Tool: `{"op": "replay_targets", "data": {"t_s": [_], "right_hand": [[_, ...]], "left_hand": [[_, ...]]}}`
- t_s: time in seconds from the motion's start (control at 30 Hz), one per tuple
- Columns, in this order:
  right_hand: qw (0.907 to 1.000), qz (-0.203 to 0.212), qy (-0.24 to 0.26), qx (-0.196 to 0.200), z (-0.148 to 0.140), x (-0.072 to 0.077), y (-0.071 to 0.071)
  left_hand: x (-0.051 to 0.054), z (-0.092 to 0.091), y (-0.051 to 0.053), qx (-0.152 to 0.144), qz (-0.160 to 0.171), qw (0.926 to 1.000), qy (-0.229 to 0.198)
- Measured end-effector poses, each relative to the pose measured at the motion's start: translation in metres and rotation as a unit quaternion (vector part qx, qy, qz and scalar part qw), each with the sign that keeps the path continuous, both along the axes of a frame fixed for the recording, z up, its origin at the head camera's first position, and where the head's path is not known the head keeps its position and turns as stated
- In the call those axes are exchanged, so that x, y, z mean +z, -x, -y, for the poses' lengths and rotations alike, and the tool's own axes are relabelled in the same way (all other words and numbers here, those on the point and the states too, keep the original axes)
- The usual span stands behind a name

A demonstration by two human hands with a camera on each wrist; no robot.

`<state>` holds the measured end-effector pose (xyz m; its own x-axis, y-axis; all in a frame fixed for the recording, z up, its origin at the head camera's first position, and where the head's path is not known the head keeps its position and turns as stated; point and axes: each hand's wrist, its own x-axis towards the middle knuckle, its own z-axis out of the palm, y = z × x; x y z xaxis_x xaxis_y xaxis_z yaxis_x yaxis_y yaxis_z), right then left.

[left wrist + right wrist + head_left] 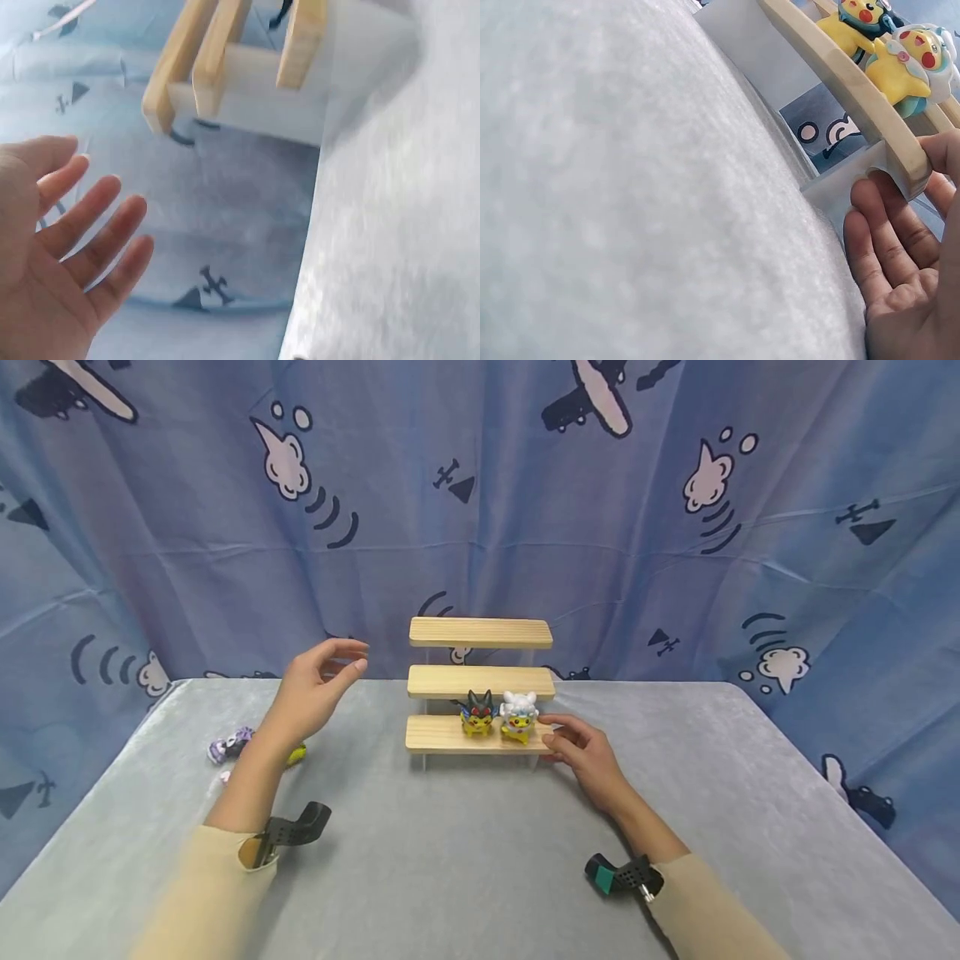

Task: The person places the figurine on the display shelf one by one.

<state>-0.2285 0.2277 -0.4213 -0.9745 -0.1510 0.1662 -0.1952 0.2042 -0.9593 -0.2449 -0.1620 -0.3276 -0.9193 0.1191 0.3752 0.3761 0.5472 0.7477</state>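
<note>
A three-tier stand has pale wooden shelves (481, 681) on clear supports (847, 176). On its lowest shelf stand a yellow figure with a dark eared hood (477, 713) and, to its right, a yellow figure with a white hood (517, 717). My right hand (592, 767) is at the right end of that shelf, thumb and fingers around the board's end; the right wrist view shows fingertips (866, 191) against the clear side support. My left hand (309, 693) hangs in the air left of the stand, fingers loosely bent, holding nothing; the left wrist view shows its palm (45, 300).
Behind my left forearm, small figures lie on the grey cloth-covered table (450, 860): a purple and white one (228, 746) and a partly hidden yellow one (297, 755). A blue patterned curtain (600, 552) hangs behind the table.
</note>
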Motion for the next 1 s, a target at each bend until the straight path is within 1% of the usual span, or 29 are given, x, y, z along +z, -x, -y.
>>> {"op": "replay_targets", "data": {"t_s": [0.07,0.13,0.2,0.3,0.43,0.53,0.63,0.8,0.93,1.0], "right_hand": [[1.0000,-0.001,0.000,-0.001,0.000,0.001,-0.001],[1.0000,-0.002,0.000,-0.002,-0.001,0.001,-0.001],[1.0000,-0.004,-0.002,-0.001,-0.001,0.002,-0.001],[1.0000,-0.005,-0.002,-0.001,-0.001,0.001,-0.001],[1.0000,-0.005,0.000,-0.002,0.001,0.002,-0.002],[1.0000,-0.003,0.001,-0.003,0.002,0.003,-0.003],[1.0000,-0.003,0.001,-0.005,0.002,0.003,-0.003],[1.0000,-0.004,-0.005,-0.007,0.002,0.003,-0.002],[0.9999,0.000,-0.008,-0.009,0.002,0.003,-0.002],[0.9999,0.001,-0.008,-0.009,0.002,0.002,-0.002]], "left_hand": [[0.000,0.005,0.000,0.016,0.000,0.9998,0.015],[-0.002,0.010,0.001,0.029,-0.007,0.9992,0.027],[-0.005,0.014,0.001,0.042,-0.015,0.9982,0.040],[-0.011,0.021,0.002,0.059,-0.020,0.9955,0.070],[-0.017,0.029,0.005,0.083,0.000,0.9898,0.116],[-0.021,0.032,0.006,0.091,0.016,0.9862,0.137],[-0.024,0.034,0.008,0.097,0.024,0.9829,0.155],[-0.029,0.039,0.010,0.113,0.041,0.9773,0.175],[-0.034,0.043,0.010,0.119,0.049,0.9751,0.181],[-0.037,0.045,0.010,0.123,0.058,0.9736,0.184]]}}
